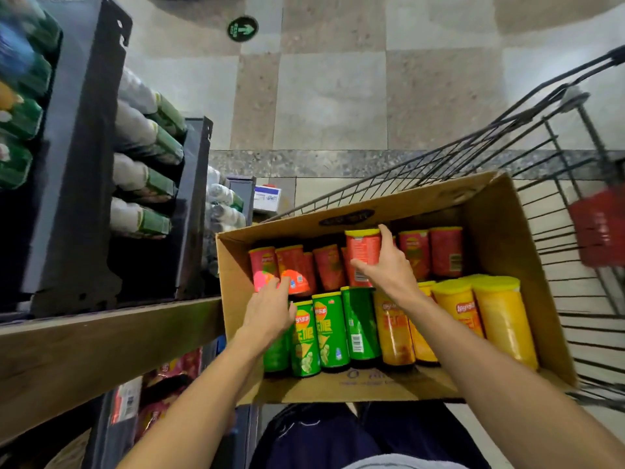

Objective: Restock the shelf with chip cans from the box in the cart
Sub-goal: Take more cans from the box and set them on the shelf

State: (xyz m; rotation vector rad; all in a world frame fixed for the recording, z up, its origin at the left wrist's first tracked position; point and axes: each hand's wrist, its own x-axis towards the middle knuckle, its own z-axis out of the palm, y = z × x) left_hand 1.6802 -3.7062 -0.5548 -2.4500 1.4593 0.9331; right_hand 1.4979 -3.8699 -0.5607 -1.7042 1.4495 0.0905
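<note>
An open cardboard box sits in the wire cart. It holds a far row of red chip cans, with green cans and yellow cans in the near row. My right hand grips one red can raised a little above its neighbours. My left hand reaches into the box's left side, its fingers on a red can lying there. The shelf with a wooden front edge stands to the left.
Upper shelf levels at left hold rows of green-labelled bottles between dark dividers. Snack packets fill the level below the wooden edge. A red cart flap hangs at right. Tiled floor lies ahead.
</note>
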